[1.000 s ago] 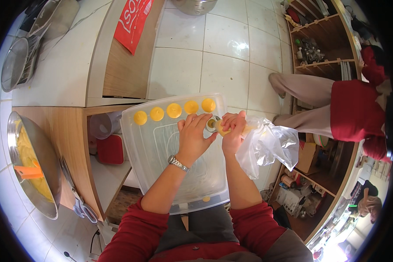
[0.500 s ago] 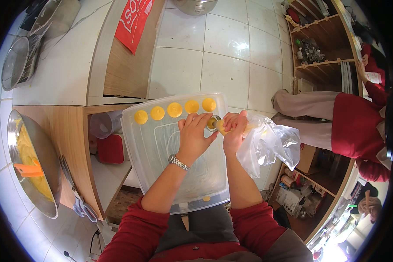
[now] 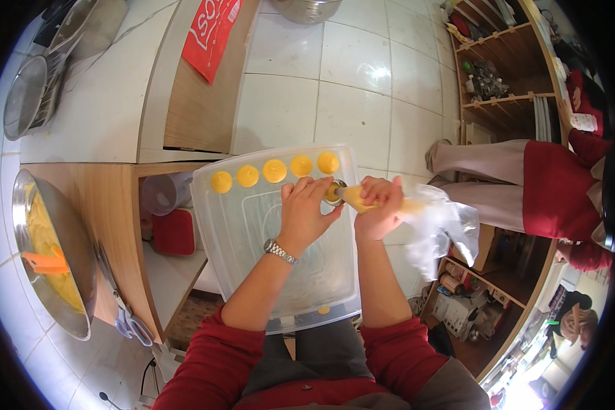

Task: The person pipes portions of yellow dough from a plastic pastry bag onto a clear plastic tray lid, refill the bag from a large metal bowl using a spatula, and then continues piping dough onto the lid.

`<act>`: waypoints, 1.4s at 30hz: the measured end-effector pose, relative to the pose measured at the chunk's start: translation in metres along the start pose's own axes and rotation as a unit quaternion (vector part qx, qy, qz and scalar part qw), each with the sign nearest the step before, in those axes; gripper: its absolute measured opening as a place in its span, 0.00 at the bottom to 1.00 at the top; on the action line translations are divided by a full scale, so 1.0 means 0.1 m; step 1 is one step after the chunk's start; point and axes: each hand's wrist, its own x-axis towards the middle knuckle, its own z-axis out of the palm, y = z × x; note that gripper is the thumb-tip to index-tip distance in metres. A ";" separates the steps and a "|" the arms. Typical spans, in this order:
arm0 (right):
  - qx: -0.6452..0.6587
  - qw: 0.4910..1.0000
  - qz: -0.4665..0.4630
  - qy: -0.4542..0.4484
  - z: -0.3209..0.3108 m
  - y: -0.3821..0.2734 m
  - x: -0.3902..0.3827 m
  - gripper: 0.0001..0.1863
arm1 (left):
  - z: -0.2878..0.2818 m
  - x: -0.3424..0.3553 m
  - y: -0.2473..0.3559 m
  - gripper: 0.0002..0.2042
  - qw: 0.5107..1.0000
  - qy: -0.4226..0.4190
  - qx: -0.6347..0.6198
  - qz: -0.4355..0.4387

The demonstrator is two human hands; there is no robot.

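Right now both hands meet over the far right corner of a clear, flat rectangular plastic tray [image 3: 253,260] that rests across the person's lap. The right hand [image 3: 379,208] is clenched around the filled neck of a soft, transparent plastic piping bag [image 3: 430,222] holding yellow batter, whose loose, crumpled tail trails off to the right past the tray's edge. The left hand [image 3: 304,212], with a metal wristwatch [image 3: 280,251] at the wrist, curls its fingers [image 3: 307,188] about the round metal nozzle [image 3: 335,192], steadying the tip just above the tray. Five round yellow batter dots [image 3: 275,171] sit in a row along the tray's far edge, and the nozzle is just beside the rightmost one; a small yellow smear [image 3: 324,309] lies near the near edge. The bag looks light, limp and likely slippery, so it seems best held where the right hand has it, with the tip guided near the nozzle, which is the only stiff part. To the left, on a wooden table [image 3: 113,225], a wide steel bowl [image 3: 82,273] holds more yellow batter and an orange spatula [image 3: 44,262]. Another person in red stands at the right.
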 end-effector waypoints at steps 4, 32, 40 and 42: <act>0.094 0.990 0.027 0.099 0.05 -0.28 0.07 0.21 | -0.04 -0.03 0.02 0.26 1.000 0.012 -0.005 0.001; -0.140 0.987 -0.044 -0.067 0.02 0.11 -0.02 0.21 | -0.35 -0.35 -0.17 0.27 0.992 0.103 0.044 -0.052; -0.093 0.995 -0.040 -0.007 0.08 0.03 -0.02 0.20 | -0.37 -0.35 -0.16 0.26 0.993 0.099 0.039 -0.055; 0.002 0.997 0.012 0.082 0.10 -0.05 0.01 0.20 | -0.36 -0.34 -0.16 0.26 0.995 0.086 0.031 -0.051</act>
